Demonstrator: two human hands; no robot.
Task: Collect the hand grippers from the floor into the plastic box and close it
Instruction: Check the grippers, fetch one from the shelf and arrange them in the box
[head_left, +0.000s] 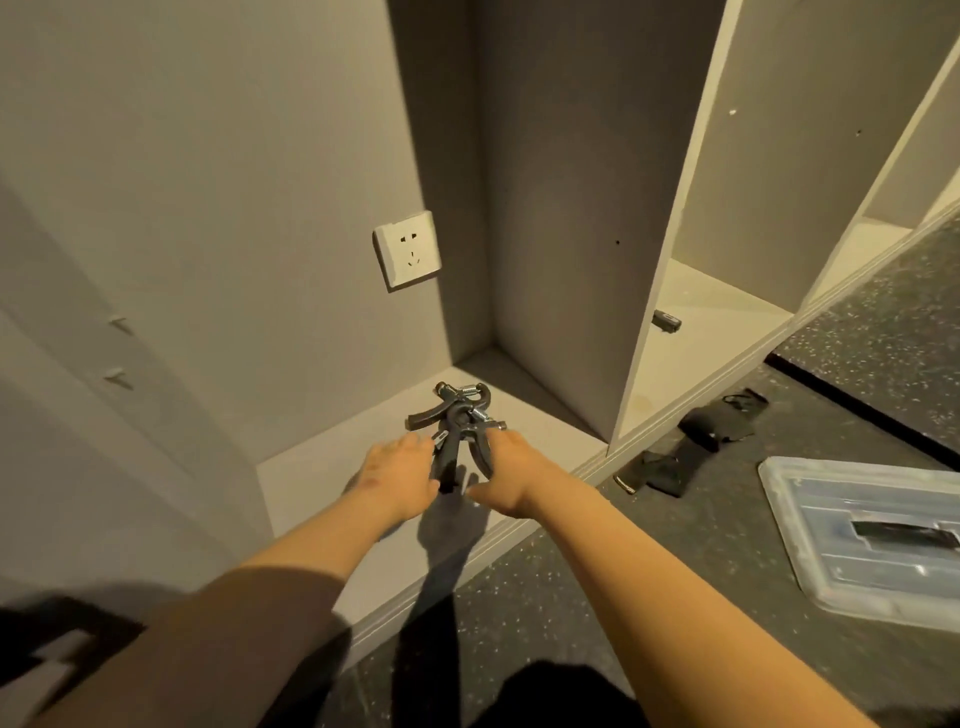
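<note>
Both hands reach into the cabinet's low left bay, where the grippers lie in a tangled bunch on its bottom board. The left hand and right hand each curl round a handle. The box sits on the floor, near right, well apart.

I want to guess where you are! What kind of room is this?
Probably a gym's storage corner, though I can't be sure. The speckled dark floor looks like gym matting, bare cupboard compartments stand open, and those metal hand grippers are exercise gear.
</note>
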